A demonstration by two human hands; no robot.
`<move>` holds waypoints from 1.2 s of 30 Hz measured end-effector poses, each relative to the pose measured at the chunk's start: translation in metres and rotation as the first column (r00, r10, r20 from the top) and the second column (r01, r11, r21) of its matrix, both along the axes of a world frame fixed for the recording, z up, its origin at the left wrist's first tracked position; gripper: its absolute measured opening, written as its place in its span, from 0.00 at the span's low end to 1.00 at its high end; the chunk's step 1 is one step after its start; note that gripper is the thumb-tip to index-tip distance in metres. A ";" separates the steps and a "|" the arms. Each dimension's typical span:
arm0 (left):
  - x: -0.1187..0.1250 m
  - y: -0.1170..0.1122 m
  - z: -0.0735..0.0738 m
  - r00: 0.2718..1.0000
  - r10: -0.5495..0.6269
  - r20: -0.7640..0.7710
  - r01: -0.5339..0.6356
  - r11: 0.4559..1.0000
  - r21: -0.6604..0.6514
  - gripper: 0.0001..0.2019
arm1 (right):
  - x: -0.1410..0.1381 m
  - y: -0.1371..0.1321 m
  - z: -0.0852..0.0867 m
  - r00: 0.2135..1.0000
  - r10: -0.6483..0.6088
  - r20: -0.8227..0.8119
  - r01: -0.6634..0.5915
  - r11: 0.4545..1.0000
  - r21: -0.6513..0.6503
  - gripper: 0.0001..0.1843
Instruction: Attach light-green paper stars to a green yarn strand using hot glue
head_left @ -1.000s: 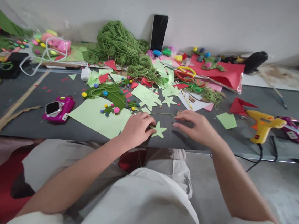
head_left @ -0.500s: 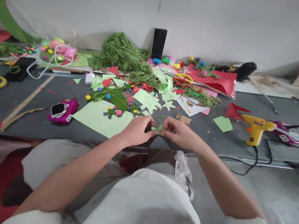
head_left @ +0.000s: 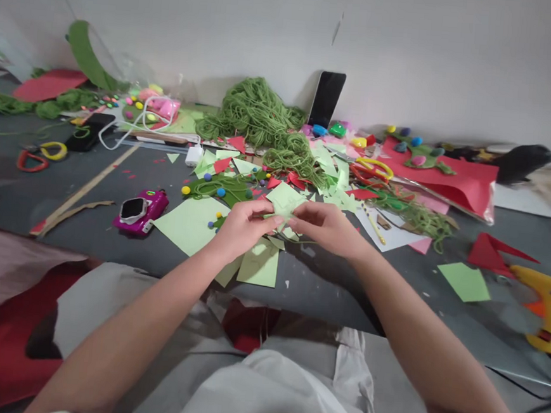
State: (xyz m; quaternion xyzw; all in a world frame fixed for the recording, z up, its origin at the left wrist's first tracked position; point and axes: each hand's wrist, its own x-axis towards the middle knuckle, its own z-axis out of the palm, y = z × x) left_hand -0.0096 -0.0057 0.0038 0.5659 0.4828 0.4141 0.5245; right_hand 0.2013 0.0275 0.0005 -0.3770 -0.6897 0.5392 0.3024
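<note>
Over the near part of the grey table, my left hand and my right hand meet with thumbs and fingers pinched. Between the fingertips is a small light green paper piece, with part of its shape hidden by the fingers and by similar paper behind it. A strand of green yarn extends below my right fingers. Just beyond the hands lies a light green paper sheet. Further pale green paper pieces lie below my left hand, and a larger sheet is on its left.
A heap of green yarn and a leaning phone stand at the back. Yellow-handled scissors lie among paper scraps. A yellow glue gun is at right, a purple device at left, and red-and-yellow scissors further left.
The view has shifted, so the table things appear further right or lower. My hands remain together with the green piece. Pale green paper pieces now show below my left hand.
</note>
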 end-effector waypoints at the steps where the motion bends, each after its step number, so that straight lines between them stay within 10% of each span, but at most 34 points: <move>1: -0.001 0.000 0.001 1.000 0.000 -0.004 0.000 1.000 -0.014 0.16 | -0.002 -0.002 -0.003 1.000 -0.006 -0.001 0.006 1.000 0.009 0.21; 36: -0.017 0.001 0.000 0.991 -0.024 -0.133 0.029 0.999 0.038 0.13 | -0.012 -0.010 -0.010 0.996 -0.080 -0.037 0.080 0.997 -0.013 0.24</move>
